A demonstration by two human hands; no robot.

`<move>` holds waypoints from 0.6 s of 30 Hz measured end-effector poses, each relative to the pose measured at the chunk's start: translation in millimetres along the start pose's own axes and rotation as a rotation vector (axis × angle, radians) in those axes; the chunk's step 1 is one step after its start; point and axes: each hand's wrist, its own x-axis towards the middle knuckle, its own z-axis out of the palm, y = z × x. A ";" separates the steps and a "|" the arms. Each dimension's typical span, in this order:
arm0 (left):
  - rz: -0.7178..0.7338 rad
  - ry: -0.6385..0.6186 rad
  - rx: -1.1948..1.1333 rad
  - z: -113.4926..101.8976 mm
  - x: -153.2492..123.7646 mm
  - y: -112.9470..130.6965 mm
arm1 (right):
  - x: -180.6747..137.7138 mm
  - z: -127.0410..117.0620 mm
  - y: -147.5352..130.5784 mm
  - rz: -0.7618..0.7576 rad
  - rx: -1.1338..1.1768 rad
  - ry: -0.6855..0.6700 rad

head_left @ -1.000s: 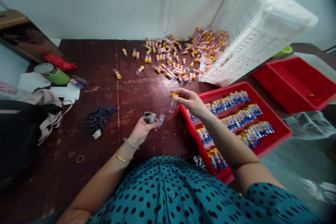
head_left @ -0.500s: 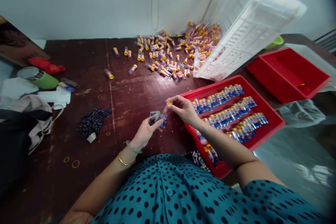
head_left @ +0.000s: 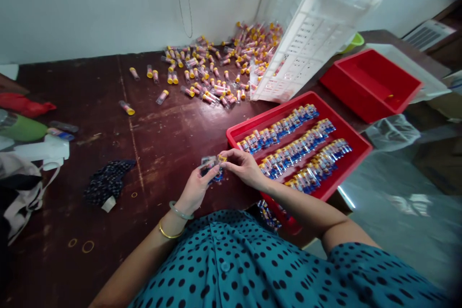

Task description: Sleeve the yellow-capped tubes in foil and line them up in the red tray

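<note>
My left hand (head_left: 195,186) is closed on a small bundle of printed sleeve labels (head_left: 208,164) above the dark wooden table (head_left: 159,130). My right hand (head_left: 242,167) pinches a small clear tube with a yellow cap (head_left: 221,160) against that bundle, so both hands meet over the table's near edge. Right beside them a red tray (head_left: 346,132) holds three rows of labelled tubes (head_left: 299,149). A heap of unlabelled yellow-capped tubes (head_left: 216,72) lies at the back by the wall.
A white plastic crate (head_left: 310,24) leans tipped at the back right. A second red tray (head_left: 371,82) stands further right. A dark patterned cloth (head_left: 106,180), a green cup (head_left: 21,127), papers and a bag lie at the left. Rubber bands (head_left: 87,246) lie near the front.
My right hand came down and in with the tube and now meets my left hand at the labels. The camera has swung to the right, shifting everything leftward.
</note>
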 end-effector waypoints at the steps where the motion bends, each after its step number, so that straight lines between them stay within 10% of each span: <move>1: -0.010 -0.007 0.001 1.2 1.0 0.4 | 0.8 -0.9 -1.6 0.004 -0.005 -0.001; 5: -0.077 -0.033 0.041 4.9 5.5 2.6 | 8.5 -39.2 -13.0 -0.039 -0.021 0.116; 9: -0.134 -0.010 0.080 0.1 15.4 0.6 | -6.6 -163.5 -33.6 -0.100 -0.329 0.387; 13: -0.173 -0.038 0.162 -7.3 23.0 -3.6 | -65.6 -289.8 -49.8 0.282 -0.872 0.675; 18: -0.202 -0.041 0.198 -12.0 31.2 -8.6 | -117.6 -341.6 -38.1 0.459 -0.953 0.699</move>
